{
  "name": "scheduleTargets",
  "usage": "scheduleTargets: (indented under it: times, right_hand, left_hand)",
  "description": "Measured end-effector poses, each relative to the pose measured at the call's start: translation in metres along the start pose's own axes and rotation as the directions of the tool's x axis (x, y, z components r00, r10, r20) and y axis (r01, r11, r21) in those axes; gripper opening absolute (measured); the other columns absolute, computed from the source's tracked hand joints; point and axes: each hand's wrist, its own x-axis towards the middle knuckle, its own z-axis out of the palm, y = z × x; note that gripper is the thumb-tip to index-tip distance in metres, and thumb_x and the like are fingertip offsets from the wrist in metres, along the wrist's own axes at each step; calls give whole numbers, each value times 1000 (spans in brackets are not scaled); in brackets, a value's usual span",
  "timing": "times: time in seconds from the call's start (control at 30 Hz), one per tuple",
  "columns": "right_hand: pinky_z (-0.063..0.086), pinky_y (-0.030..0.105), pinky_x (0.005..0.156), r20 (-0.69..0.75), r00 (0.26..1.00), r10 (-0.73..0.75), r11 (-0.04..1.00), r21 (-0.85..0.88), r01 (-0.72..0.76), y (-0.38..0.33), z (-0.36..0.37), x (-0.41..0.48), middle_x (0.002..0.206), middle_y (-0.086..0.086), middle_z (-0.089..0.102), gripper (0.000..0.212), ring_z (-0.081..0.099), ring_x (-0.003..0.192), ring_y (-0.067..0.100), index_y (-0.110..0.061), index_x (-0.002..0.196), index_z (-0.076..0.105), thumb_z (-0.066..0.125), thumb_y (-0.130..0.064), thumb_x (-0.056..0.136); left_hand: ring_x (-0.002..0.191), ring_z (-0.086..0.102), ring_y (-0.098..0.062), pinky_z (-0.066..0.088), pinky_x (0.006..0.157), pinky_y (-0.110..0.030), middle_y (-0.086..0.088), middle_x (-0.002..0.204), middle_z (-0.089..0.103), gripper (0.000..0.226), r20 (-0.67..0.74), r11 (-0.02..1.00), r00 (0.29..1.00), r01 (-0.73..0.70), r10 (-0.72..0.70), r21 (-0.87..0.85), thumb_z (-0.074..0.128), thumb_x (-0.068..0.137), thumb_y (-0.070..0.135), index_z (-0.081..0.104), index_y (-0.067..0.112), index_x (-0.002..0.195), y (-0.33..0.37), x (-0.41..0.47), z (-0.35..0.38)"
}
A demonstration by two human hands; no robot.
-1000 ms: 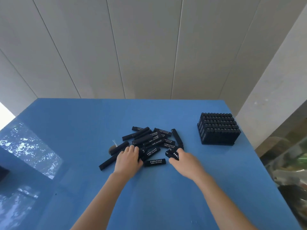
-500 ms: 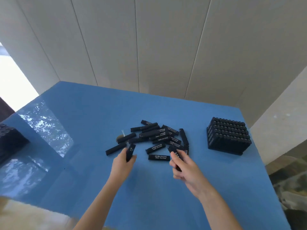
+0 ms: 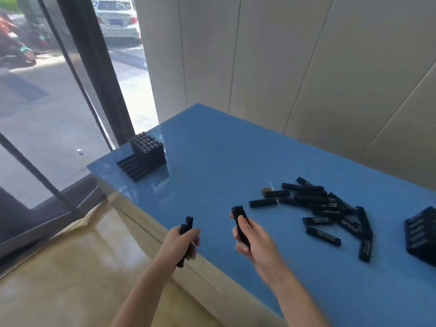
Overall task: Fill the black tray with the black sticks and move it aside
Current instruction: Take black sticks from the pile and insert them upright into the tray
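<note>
My left hand (image 3: 180,241) grips black sticks (image 3: 186,228) upright, just off the table's left front edge. My right hand (image 3: 256,239) holds black sticks (image 3: 239,220) over the blue table (image 3: 212,166). A pile of several loose black sticks (image 3: 328,208) with white print lies to the right of my hands. A black tray (image 3: 144,156) partly filled with standing sticks sits at the table's far left corner. A second black tray (image 3: 422,234), full of sticks, is cut off by the right edge of the view.
A small tan round object (image 3: 266,190) lies by the pile's left end. Pale wall panels (image 3: 306,67) run behind the table. A glass wall with a dark frame (image 3: 99,74) stands to the left, above a shiny tan floor (image 3: 70,267).
The view has swung left, so the pile and the full tray shifted right and the far-left tray came fully into sight. Both hands lifted away from the pile, each carrying sticks.
</note>
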Motion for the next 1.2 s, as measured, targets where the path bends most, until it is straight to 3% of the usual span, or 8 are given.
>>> scheduleTargets:
  times: [0.13, 0.27, 0.4, 0.5, 0.7, 0.87, 1.0, 1.2]
  right_hand:
    - [28, 22, 54, 3, 1000, -3, 999, 48, 3, 15, 86, 23, 64, -4, 52, 16, 29, 44, 8, -16, 95, 48, 45, -32, 95]
    - [32, 17, 49, -43, 999, -22, 999, 46, 24, 27, 179, 43, 75, -1, 50, 20, 35, 44, 5, -14, 91, 52, 46, -33, 95]
    - [35, 19, 56, -51, 996, -70, 997, 29, 71, 29, 249, 60, 74, -3, 49, 25, 36, 52, 7, -12, 92, 57, 46, -34, 95]
    - [37, 19, 55, -111, 987, -117, 990, -94, 107, 32, 282, 73, 67, -6, 48, 30, 38, 54, 7, -10, 92, 58, 44, -36, 96]
    - [46, 15, 63, -226, 938, -263, 930, -317, 185, 40, 321, 121, 79, -6, 62, 27, 57, 70, 4, -15, 96, 59, 38, -34, 98]
    - [41, 27, 64, -334, 927, -172, 970, -219, 102, 39, 336, 179, 67, -7, 44, 24, 43, 63, 10, -24, 83, 49, 34, -32, 99]
    - [35, 19, 59, -405, 908, -109, 993, -86, 80, 31, 333, 217, 66, -7, 39, 20, 36, 57, 8, -16, 98, 48, 41, -35, 97]
    - [42, 4, 62, -422, 878, -224, 959, -257, 121, 22, 322, 249, 81, -5, 54, 21, 50, 74, 8, -14, 97, 49, 35, -30, 99]
  left_hand:
    - [38, 31, -13, 27, 42, -22, -2, 58, 35, 27, -77, 993, 997, -41, 32, -115, 57, 92, 17, 40, 10, 71, 3, -9, -68]
    - [40, 30, -12, 25, 43, -23, 3, 54, 35, 23, -29, 975, 996, -85, 81, -204, 64, 87, 29, 58, 6, 89, 16, -14, -135]
    - [41, 29, -12, 25, 43, -23, 2, 53, 33, 30, -10, 969, 989, -145, 146, -203, 64, 87, 26, 63, 21, 57, 31, -11, -192]
    - [43, 28, -13, 25, 42, -22, 1, 54, 30, 24, 19, 967, 984, -172, 179, -187, 67, 85, 20, 61, 12, 63, 35, -5, -223]
    - [43, 31, -14, 26, 45, -24, 0, 53, 34, 32, -6, 964, 983, -180, 183, -197, 64, 86, 14, 46, 12, 59, 39, 35, -263]
    - [39, 33, -13, 29, 44, -20, 2, 51, 35, 36, 34, 976, 978, -204, 207, -74, 64, 86, 13, 41, 12, 58, 54, 81, -299]
    - [38, 31, -13, 27, 43, -20, -1, 51, 34, 37, 17, 979, 979, -203, 203, -10, 59, 88, 11, 37, 12, 58, 74, 121, -325]
    - [38, 29, -12, 26, 41, -19, -3, 53, 36, 32, 11, 985, 985, -173, 174, -14, 59, 88, 11, 39, 10, 63, 86, 172, -357]
